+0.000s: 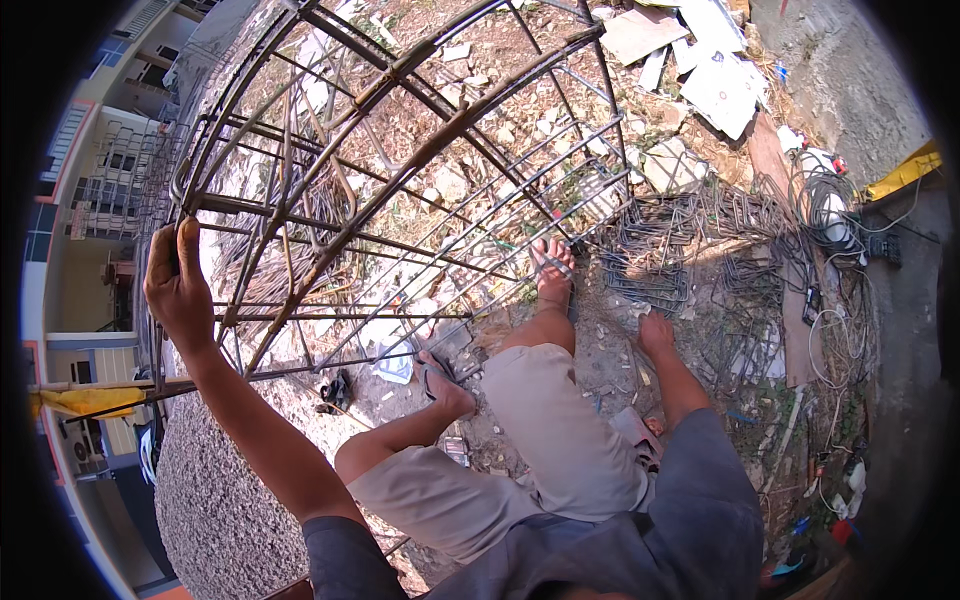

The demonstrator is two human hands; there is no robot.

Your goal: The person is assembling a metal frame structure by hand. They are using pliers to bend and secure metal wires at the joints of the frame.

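A long cage of rusty steel reinforcing bars [462, 120], tied with square stirrups, slants across the upper left in front of me. My left hand [180, 290] is raised at the cage's left end, its thumb and fingers closed around a steel bar. Low on the right, my right hand [656, 335] hangs near the ground with its fingers curled. Whatever those fingers may hold is hidden. Just beyond that hand lies a pile of bent steel stirrups [650, 240]. My sandalled foot [553, 265] rests between the cage and the pile.
Rubble and broken boards [720, 90] lie at the upper right. Tangled cables [830, 215] run down the right side beside a concrete wall [910, 300]. A gravel heap [215, 490] is at the lower left, with yellow cloth [100, 402] on a bar beside it.
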